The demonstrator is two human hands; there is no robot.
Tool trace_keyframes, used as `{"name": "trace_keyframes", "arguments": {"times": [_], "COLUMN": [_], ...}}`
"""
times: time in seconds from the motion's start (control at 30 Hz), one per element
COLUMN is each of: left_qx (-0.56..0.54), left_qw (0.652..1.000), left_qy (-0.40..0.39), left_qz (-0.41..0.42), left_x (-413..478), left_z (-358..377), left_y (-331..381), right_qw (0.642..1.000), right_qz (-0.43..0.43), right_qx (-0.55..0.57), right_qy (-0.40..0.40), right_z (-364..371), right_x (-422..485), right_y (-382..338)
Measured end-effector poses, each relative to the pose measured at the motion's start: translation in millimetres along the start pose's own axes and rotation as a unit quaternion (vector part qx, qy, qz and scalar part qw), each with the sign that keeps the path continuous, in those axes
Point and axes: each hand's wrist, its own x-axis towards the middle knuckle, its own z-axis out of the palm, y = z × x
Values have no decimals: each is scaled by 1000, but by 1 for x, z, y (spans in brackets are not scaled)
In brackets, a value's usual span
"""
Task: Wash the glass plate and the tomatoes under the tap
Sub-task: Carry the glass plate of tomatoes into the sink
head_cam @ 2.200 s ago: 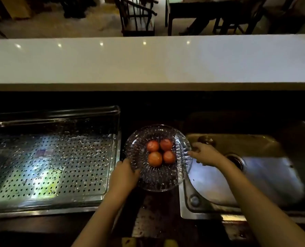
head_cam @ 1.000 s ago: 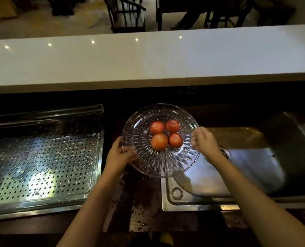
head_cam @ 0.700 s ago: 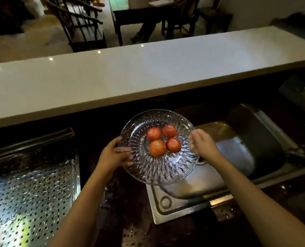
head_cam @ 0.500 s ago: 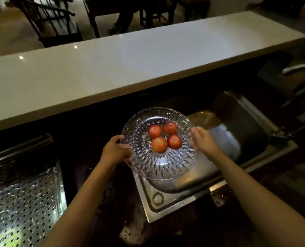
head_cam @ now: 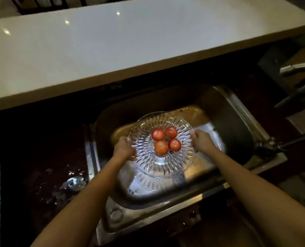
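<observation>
In the head view, the glass plate (head_cam: 158, 164) is held level above the basin of the sink (head_cam: 235, 125) and gripped at opposite edges. Its left rim is clasped by the curled fingers of the left hand (head_cam: 124, 148), its right rim by those of the right hand (head_cam: 201, 142). This two-sided grip is probably chosen so that nothing rolls off. Four tomatoes (head_cam: 166, 142) are clustered at the plate's centre, touching one another. The tap (head_cam: 298, 68) is seen well to the right, and no running water is visible. Washing is judged not yet begun.
</observation>
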Motion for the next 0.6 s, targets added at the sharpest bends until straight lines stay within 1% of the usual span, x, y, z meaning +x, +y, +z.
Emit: {"name": "trace_keyframes", "arguments": {"times": [0.1,0.17,0.27,0.4,0.47,0.6], "left_qx": [12,25,94,156,181,224], "left_qw": [999,998,993,985,981,973], "left_qy": [33,48,68,58,52,52], "left_qz": [-19,-29,-33,-47,-44,-28], "left_x": [17,27,41,56,63,71], "left_z": [31,50,74,95,104,116], "left_y": [-10,-16,-25,-36,-40,-39], "right_qw": [999,994,987,984,977,972], "right_qz": [23,42,59,52,50,76], "right_qx": [-28,-81,-136,-155,-188,-206], "right_qy": [-32,-52,-58,-77,-85,-78], "right_z": [1,5,12,20,23,25], "right_x": [28,45,63,78,85,94], "right_y": [22,36,58,78,86,95]}}
